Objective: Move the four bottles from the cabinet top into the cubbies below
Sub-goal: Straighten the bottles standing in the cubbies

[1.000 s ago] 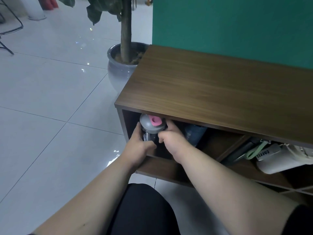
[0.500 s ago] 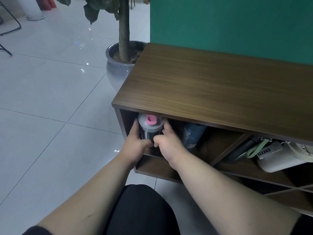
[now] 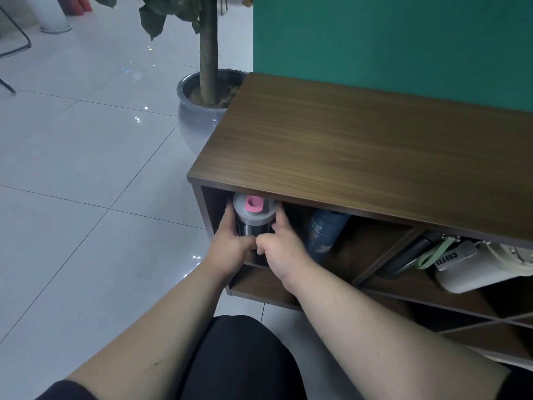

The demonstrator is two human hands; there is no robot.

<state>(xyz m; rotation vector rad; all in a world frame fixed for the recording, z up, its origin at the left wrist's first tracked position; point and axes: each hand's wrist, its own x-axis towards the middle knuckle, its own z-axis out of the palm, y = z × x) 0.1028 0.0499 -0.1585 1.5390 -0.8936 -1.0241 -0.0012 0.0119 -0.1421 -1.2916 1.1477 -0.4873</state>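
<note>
The cabinet top [image 3: 375,157] lies bare; in the left cubby [image 3: 360,249], beside a blue bottle [image 3: 324,235], the left hand [image 3: 230,246] and right hand [image 3: 281,246] clasp the grey-lidded bottle [image 3: 253,216] upright; seemingly the last placement; next, letting go cleanly.

Bare forearms, dark short sleeves [image 3: 62,389], black trousers [image 3: 239,362].

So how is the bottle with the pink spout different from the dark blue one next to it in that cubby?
The grey-lidded bottle has a pink spout and a dark, shiny body; the dark blue bottle is one matte blue all over. The grey-lidded bottle stands upright, while the blue one leans. The left hand and right hand both grip the grey-lidded bottle; nothing touches the blue one. Both sit in the same left cubby, under the cabinet top.
</note>
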